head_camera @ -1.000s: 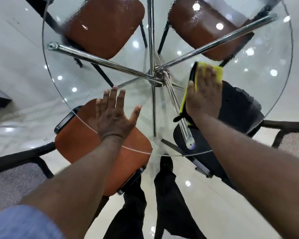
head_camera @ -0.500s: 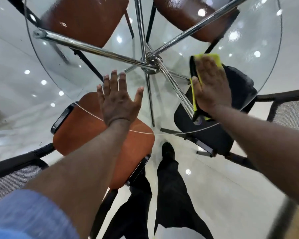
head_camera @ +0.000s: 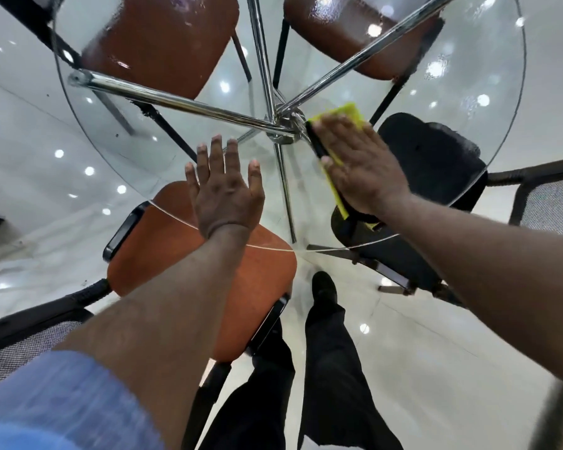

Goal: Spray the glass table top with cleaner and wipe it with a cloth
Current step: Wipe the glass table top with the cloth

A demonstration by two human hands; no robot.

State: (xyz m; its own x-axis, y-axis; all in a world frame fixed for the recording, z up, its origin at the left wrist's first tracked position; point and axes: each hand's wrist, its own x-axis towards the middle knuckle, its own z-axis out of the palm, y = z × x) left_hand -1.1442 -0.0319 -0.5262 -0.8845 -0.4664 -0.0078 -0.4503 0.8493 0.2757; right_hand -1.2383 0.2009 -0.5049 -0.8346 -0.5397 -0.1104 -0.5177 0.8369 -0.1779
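Yellow cloth (head_camera: 348, 113) is pressed under the flat right hand (head_camera: 361, 170), now shifted just beside the chrome hub (head_camera: 285, 126); the left hand (head_camera: 225, 196) is kept spread, empty, on the tabletop (head_camera: 501, 76).

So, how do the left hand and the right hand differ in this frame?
The left hand is bare, with fingers spread; the right hand presses a yellow cloth under fingers held close together. The left hand sits by the near rim of the glass table top, above the orange chair seat; the right hand is further in, beside the chrome hub. Shared: both lie flat on the glass, fingers straight.
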